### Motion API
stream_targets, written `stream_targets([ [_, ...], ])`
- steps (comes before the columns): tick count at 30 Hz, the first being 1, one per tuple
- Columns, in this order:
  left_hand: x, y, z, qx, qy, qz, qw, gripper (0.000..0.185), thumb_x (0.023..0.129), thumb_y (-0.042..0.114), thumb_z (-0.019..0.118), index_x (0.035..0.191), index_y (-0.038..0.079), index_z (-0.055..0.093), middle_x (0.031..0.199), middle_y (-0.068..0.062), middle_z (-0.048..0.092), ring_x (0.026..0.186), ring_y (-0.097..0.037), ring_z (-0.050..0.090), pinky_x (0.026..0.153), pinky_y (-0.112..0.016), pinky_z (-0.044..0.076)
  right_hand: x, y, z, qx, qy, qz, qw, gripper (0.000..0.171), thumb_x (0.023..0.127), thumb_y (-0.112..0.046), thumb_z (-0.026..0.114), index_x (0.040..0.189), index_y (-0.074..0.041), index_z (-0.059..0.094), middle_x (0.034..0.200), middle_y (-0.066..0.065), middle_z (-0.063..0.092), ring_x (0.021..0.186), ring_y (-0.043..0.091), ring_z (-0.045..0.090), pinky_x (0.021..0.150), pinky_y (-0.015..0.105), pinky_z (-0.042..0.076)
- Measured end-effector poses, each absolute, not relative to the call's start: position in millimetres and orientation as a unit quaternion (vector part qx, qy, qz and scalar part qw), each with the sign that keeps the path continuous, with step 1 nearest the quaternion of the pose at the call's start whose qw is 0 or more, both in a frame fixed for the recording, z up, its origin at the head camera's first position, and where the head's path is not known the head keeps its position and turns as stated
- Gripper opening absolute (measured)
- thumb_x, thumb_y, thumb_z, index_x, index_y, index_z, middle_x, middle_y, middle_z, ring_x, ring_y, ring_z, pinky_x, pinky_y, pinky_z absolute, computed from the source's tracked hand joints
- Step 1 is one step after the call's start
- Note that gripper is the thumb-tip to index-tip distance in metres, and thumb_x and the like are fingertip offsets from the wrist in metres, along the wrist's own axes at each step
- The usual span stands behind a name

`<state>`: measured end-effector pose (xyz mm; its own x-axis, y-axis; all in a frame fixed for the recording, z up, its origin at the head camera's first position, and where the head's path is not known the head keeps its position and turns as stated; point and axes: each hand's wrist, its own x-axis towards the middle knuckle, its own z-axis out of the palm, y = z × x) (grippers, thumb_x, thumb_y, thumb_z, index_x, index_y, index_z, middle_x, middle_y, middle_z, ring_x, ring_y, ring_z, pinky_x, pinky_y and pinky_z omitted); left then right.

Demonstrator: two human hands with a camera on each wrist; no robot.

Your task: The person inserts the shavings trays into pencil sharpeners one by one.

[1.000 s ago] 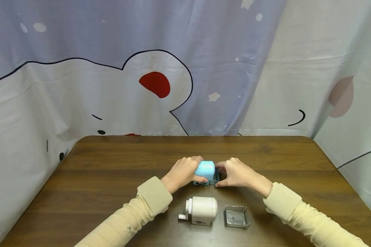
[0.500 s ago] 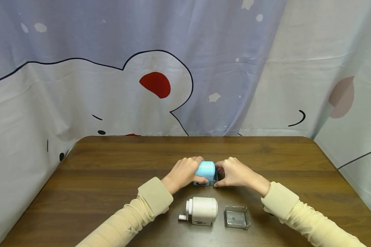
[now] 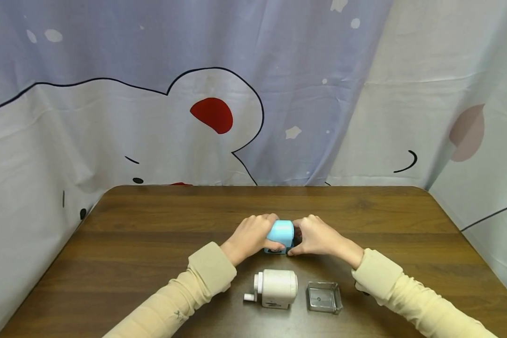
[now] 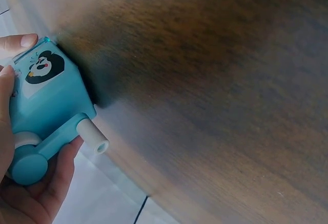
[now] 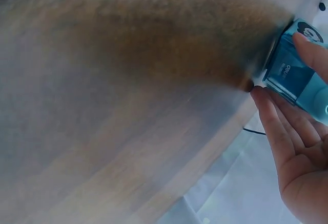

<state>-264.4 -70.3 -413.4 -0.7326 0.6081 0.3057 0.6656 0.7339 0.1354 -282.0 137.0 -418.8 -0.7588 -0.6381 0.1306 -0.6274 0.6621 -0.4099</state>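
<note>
Nearest the person, on the tabletop, a white pencil sharpener and a clear plastic drawer lie side by side. Just beyond them at mid-table stands the blue pencil sharpener, long axis left to right, crank end toward the left hand, which clamps the body. The right hand pinches its drawer end. Judging by this, pressing squarely along that axis while the left hand braces should serve best.

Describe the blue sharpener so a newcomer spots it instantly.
Start at the brown wooden table. At its middle, the left hand and right hand clasp the blue pencil sharpener. It alone is blue; the white sharpener and the clear tray sit nearer the person, untouched.
</note>
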Motion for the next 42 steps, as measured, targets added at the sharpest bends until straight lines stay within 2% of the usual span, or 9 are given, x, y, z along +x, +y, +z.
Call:
stream_targets([
  [11,-264,-68,-412,-0.345,-0.923,-0.112,0.129,0.060,0.072,0.051,0.078,0.108,0.005,0.061,0.089,-0.005,0.069,0.067,-0.015,0.063,0.057,-0.028,0.051,-281,133,-418,-0.331,0.916,-0.227,0.011,0.042,0.061,-0.033,0.089,0.088,-0.010,0.067,0.074,-0.005,0.067,0.061,0.000,0.055,0.058,0.018,0.046],
  [23,-262,-69,-411,-0.343,-0.924,-0.102,0.133,0.061,0.073,0.051,0.078,0.109,0.006,0.060,0.090,-0.005,0.069,0.067,-0.015,0.064,0.056,-0.028,0.051,-279,134,-417,-0.332,0.916,-0.225,0.004,0.043,0.061,-0.034,0.088,0.088,-0.010,0.065,0.071,-0.006,0.063,0.057,0.001,0.048,0.053,0.018,0.041],
  [29,-259,-69,-409,-0.336,-0.928,-0.086,0.136,0.061,0.074,0.053,0.077,0.110,0.007,0.058,0.091,-0.005,0.069,0.067,-0.015,0.064,0.054,-0.027,0.050,-277,136,-418,-0.334,0.917,-0.218,0.003,0.045,0.062,-0.036,0.088,0.092,-0.011,0.066,0.076,-0.007,0.066,0.062,0.001,0.052,0.058,0.020,0.045],
  [35,-258,-68,-405,-0.321,-0.937,-0.048,0.130,0.062,0.076,0.059,0.072,0.115,0.012,0.058,0.097,-0.001,0.069,0.080,-0.013,0.064,0.057,-0.026,0.050,-277,139,-417,-0.335,0.919,-0.210,0.001,0.044,0.064,-0.037,0.087,0.094,-0.012,0.067,0.081,-0.006,0.069,0.069,0.004,0.058,0.064,0.023,0.048],
  [39,-258,-70,-405,-0.322,-0.937,-0.048,0.126,0.067,0.078,0.061,0.069,0.124,0.013,0.057,0.110,0.000,0.068,0.095,-0.014,0.063,0.066,-0.028,0.053,-275,145,-415,-0.329,0.920,-0.215,0.004,0.049,0.066,-0.036,0.086,0.103,-0.008,0.069,0.093,0.000,0.073,0.083,0.014,0.068,0.073,0.031,0.054],
  [42,-258,-72,-404,-0.323,-0.936,-0.055,0.127,0.072,0.078,0.061,0.068,0.129,0.013,0.055,0.118,-0.001,0.065,0.103,-0.015,0.062,0.070,-0.029,0.054,-274,149,-412,-0.324,0.923,-0.210,-0.003,0.059,0.067,-0.035,0.085,0.113,-0.002,0.067,0.104,0.007,0.073,0.097,0.022,0.069,0.082,0.038,0.055],
])
